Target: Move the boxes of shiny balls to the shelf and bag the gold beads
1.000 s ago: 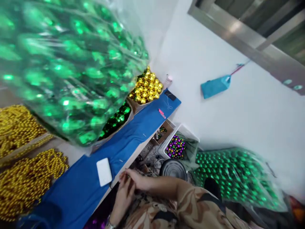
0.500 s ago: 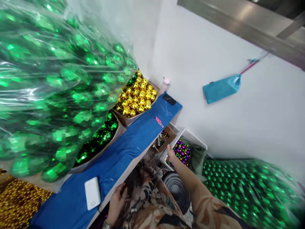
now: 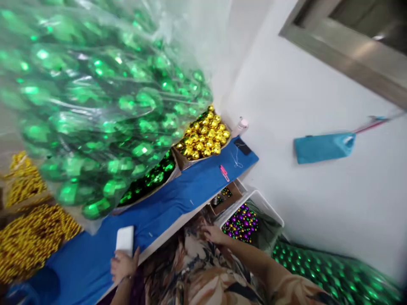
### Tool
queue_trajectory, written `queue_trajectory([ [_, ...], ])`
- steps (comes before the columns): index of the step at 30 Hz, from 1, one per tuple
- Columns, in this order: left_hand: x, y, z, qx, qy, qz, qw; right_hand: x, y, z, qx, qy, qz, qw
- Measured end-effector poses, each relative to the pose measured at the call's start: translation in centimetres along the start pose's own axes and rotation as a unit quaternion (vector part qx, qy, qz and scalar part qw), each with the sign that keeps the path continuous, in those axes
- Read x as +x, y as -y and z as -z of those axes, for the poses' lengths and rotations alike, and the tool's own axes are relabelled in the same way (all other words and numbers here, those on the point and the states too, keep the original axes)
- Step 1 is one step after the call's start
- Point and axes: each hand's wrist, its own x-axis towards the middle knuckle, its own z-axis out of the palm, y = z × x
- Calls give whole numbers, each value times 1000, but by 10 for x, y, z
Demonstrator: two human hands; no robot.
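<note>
My left hand [image 3: 123, 266] lies on the blue cloth-covered table [image 3: 170, 195], fingers spread, at the near end of a white rectangular device [image 3: 125, 240] like a power bank. Its fingertips overlap the device's lower edge, but the hand is not closed round it. In front of my patterned clothing is my right hand [image 3: 215, 234], slightly blurred, with fingers extended and nothing visible in them. Just beyond it stands a white bin [image 3: 269, 205] holding purple, gold and green beads [image 3: 242, 222].
A large clear bag of green faceted balls [image 3: 127, 106] looms at left. Boxes hold gold balls [image 3: 205, 135] and green balls [image 3: 152, 173]. Gold bead strands [image 3: 38, 237] lie far left. A pink clip [image 3: 224, 173], black phone [image 3: 242, 146] and pink bottle [image 3: 241, 126] are along the table.
My left hand has moved from beside my lap onto the table by the white device. My right hand has drawn back from the bead bin toward my body. The view has shifted left.
</note>
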Motion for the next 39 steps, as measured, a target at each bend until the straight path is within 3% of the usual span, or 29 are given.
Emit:
queue_trajectory([
  [2, -2, 0, 2, 10, -7, -9, 1000, 8, 10, 3, -50, 9, 28, 998],
  [4, -9, -2, 2, 29, -52, -49, 997, 19, 25, 5, -128, -9, 80, 989],
  [6, -20, -8, -2, 55, -36, -171, 983, 33, 43, 6, -218, -25, 143, 965],
  [8, -33, -18, -11, 82, 36, -316, 945, 49, 62, 4, -275, -18, 190, 942],
  [10, -44, -30, -20, 115, 73, -384, 913, 66, 78, -1, -290, 12, 221, 931],
  [14, -55, -36, -33, 186, 72, -343, 918, 86, 85, -17, -298, 59, 230, 925],
  [19, -59, -6, -37, 207, 118, -366, 900, 72, 57, -32, -329, 84, 256, 905],
  [22, -58, 7, -38, 169, 83, -388, 902, 64, 53, -31, -298, 67, 267, 914],
  [26, -54, 27, -33, 115, 10, -367, 923, 67, 76, -29, -287, 58, 304, 907],
  [29, -54, 41, -27, 122, -8, -334, 935, 75, 104, -43, -290, 79, 336, 893],
  [34, -51, 24, -33, 155, 43, -380, 911, 88, 134, -80, -315, 86, 344, 880],
  [39, -42, 3, -45, 193, 67, -365, 908, 97, 127, -89, -360, 72, 368, 854],
])
